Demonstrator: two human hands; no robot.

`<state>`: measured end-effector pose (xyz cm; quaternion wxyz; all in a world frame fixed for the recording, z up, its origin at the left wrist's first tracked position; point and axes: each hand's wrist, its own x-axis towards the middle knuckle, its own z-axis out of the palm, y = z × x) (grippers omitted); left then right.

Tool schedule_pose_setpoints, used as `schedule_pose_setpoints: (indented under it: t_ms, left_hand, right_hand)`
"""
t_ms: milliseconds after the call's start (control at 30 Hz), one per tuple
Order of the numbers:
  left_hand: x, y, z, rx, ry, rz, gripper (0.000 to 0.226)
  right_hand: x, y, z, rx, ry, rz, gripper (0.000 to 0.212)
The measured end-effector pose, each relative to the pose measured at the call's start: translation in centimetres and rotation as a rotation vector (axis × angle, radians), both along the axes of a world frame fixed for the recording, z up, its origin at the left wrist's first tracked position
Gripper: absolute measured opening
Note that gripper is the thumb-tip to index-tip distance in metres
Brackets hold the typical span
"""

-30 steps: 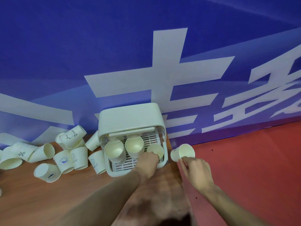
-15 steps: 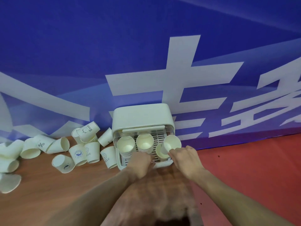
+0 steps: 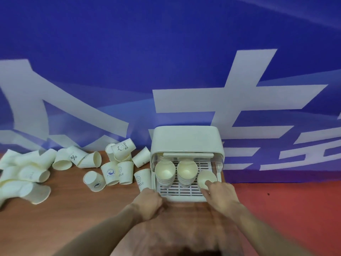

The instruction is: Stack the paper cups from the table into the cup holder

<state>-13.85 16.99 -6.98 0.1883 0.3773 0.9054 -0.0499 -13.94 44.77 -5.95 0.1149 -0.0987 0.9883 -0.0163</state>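
Cup holder: a cream plastic box with a rounded hood, standing at the back of the wooden table against a blue banner with large white characters. Its slatted tray faces the viewer.
Stacks inside: two stacks of paper cups, left stack and middle stack, side by side on the tray, mouths tilted up and towards the viewer, long axes leaning back into the holder.
Cup in hand: a single paper cup at the right of the tray, just beside the middle stack, mouth up and towards the viewer.
Right hand: its fingers pinch the near rim of that cup, thumb against the lip.
Left hand: fingers curled at the front left corner of the tray; whether they grip the edge cannot be told.
Loose cups: many scattered on the table left of the holder, some upright, some upside down, several lying on their sides; one reads "Bear".
Floor: red, to the right.
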Motion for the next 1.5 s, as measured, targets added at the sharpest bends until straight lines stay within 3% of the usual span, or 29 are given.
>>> schedule_pose_setpoints:
  t_ms: [167, 300, 400, 633, 1000, 1500]
  left_hand:
    - [0.2, -3.4, 1.2, 0.103, 0.081, 0.149, 0.025]
    - [0.7, -7.8, 2.0, 0.090, 0.164, 0.267, 0.086]
    - [2.2, -11.0, 3.8, 0.097, 0.227, 0.382, 0.109]
    - [7.2, -19.9, 6.8, 0.035, 0.328, 0.554, 0.112]
    - [12.2, -33.3, 8.2, -0.021, 0.309, 0.816, 0.110]
    - [11.4, -53.8, 6.6, -0.112, 0.161, 1.116, 0.111]
  right_hand:
    - [1.9, -1.9, 2.1, -0.068, 0.071, 0.111, 0.038]
    - [2.9, -6.0, 3.9, -0.152, -0.077, 0.284, 0.061]
    - [3.0, -10.2, 5.8, -0.172, -0.069, 0.352, 0.077]
    - [4.2, -21.4, 8.8, -0.160, 0.004, 0.506, 0.068]
    - [3.5, -34.2, 9.9, -0.112, 0.000, 0.645, 0.067]
    - [-2.2, -53.2, 9.2, -0.036, -0.057, 0.747, 0.067]
